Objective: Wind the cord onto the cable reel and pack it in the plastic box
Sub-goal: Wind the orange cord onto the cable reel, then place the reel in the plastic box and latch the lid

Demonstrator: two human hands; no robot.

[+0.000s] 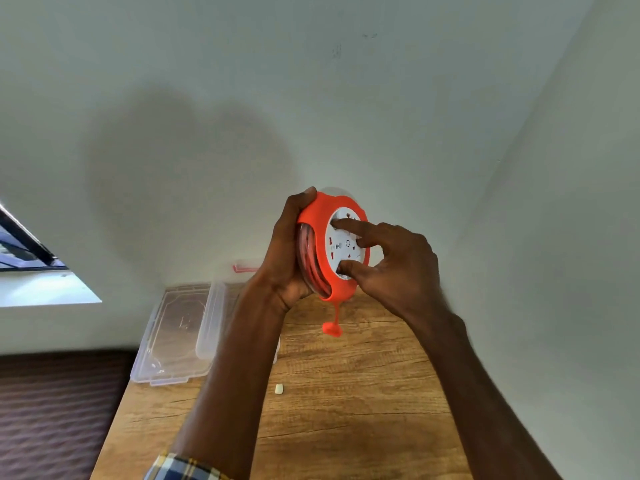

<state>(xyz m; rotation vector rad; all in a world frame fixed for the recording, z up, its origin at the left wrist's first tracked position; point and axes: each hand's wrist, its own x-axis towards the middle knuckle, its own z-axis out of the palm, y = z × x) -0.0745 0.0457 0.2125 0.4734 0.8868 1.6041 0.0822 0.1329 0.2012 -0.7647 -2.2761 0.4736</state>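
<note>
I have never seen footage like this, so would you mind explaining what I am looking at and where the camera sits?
There is no machine here: a person wears a wide-angle camera on the head, looking forward and down at their own two bare hands. The left hand grips the rim of an orange cable reel, held up on edge above a wooden table. The right hand has a finger and thumb on the reel's white socket face. Orange cord is coiled inside, and the plug dangles below. On the table lie a clear plastic box, open, its lid beside it, and a small white piece I cannot identify.
</note>
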